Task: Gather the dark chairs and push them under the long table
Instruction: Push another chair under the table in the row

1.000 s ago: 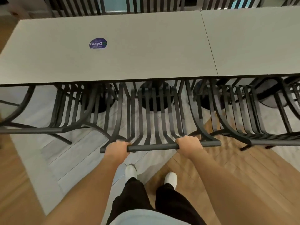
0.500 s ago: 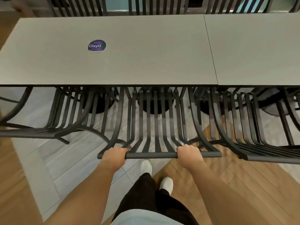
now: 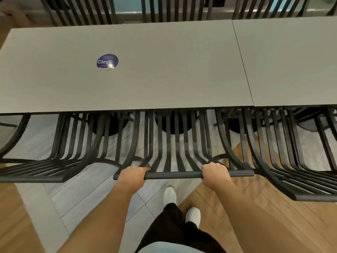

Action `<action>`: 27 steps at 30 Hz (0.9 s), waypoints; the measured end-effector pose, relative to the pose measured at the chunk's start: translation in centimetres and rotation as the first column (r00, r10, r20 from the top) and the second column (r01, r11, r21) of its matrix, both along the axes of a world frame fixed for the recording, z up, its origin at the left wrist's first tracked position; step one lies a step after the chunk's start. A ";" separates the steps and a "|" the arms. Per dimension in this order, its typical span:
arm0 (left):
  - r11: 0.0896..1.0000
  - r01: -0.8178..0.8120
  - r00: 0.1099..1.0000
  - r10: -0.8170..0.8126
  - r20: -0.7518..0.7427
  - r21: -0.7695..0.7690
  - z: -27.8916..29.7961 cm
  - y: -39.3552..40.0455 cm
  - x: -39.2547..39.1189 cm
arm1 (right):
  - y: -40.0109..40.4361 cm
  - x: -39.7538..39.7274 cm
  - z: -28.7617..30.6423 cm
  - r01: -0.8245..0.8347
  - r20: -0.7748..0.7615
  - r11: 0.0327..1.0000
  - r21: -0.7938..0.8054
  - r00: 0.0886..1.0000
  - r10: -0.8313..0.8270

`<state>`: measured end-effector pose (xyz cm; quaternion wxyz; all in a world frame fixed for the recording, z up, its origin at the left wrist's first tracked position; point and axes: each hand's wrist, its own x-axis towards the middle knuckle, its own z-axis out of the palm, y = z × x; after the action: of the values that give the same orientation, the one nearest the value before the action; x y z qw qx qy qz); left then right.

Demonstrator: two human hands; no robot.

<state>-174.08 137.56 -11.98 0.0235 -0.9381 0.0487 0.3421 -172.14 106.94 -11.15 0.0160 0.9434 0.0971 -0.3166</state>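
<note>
1. Left hand (image 3: 132, 175) gripped the top rail (image 3: 173, 174) of the middle dark chair (image 3: 175, 143), fingers curled over the bar and close together, knuckles up; fingertips hidden on the far side.
2. Right hand (image 3: 215, 173) gripped the same rail further right, fingers wrapped over it the same way; thumb not visible, could not tell where it sat.
3. Middle chair's slatted back stood just in front of the long table (image 3: 164, 70), with its seat running under the near edge; how far under was hidden by the tabletop.
4. Left chair (image 3: 54, 161) and right chair (image 3: 291, 170) sat close on either side, seats also under the edge; both cut off at the frame sides.
5. Round blue sticker (image 3: 107, 61) lay on the tabletop; only "ClayG" was readable, smaller print too blurred.
6. Round dark table bases (image 3: 175, 125) partly showed behind the slats.
7. More chair backs (image 3: 173, 8) stood at the far side, tops cut off.
8. White shoes (image 3: 170, 195) and dark trousers were visible on the floor below the rail.
</note>
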 end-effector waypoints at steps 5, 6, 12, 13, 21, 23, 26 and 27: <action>0.999 0.009 1.000 -0.009 -0.007 -0.031 -0.6 0.9 0.0 | 0.7 -0.3 0.2 0.039 -0.003 0.999 -0.004 0.999 -0.039; 0.999 0.012 1.000 -0.013 -0.008 -0.036 -0.6 1.1 0.1 | 0.9 -0.3 0.2 0.039 -0.005 0.999 -0.007 0.999 -0.039; 0.997 0.002 1.000 -0.002 -0.005 -0.074 -0.7 1.5 0.1 | 0.9 -0.1 0.2 0.042 -0.042 0.999 -0.007 0.998 -0.043; 0.997 0.005 1.000 -0.005 -0.005 -0.077 -0.8 1.5 0.2 | 0.9 0.0 0.3 0.043 -0.053 0.999 -0.006 0.998 -0.043; 0.997 0.025 0.999 -0.028 -0.037 -0.077 -0.9 2.7 0.5 | 2.3 -0.3 -0.1 0.087 -0.056 0.996 -0.009 0.995 -0.088; 0.997 0.027 0.999 -0.030 -0.033 -0.068 -0.8 2.9 0.7 | 2.5 -0.4 -0.2 0.084 -0.053 0.996 -0.016 0.995 -0.085; 0.997 0.019 0.999 -0.022 -0.045 -0.072 -0.6 2.7 0.9 | 2.5 -0.2 -0.2 0.093 -0.073 0.996 -0.009 0.993 -0.093; 0.996 0.010 0.998 -0.015 -0.060 -0.084 -0.5 2.5 1.0 | 2.4 -0.1 -0.1 0.091 -0.088 0.996 -0.011 0.992 -0.091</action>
<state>-173.10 140.07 -12.45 -0.0150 -0.9272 0.0694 0.3678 -172.23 109.29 -11.25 0.0004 0.9319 0.0536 -0.3589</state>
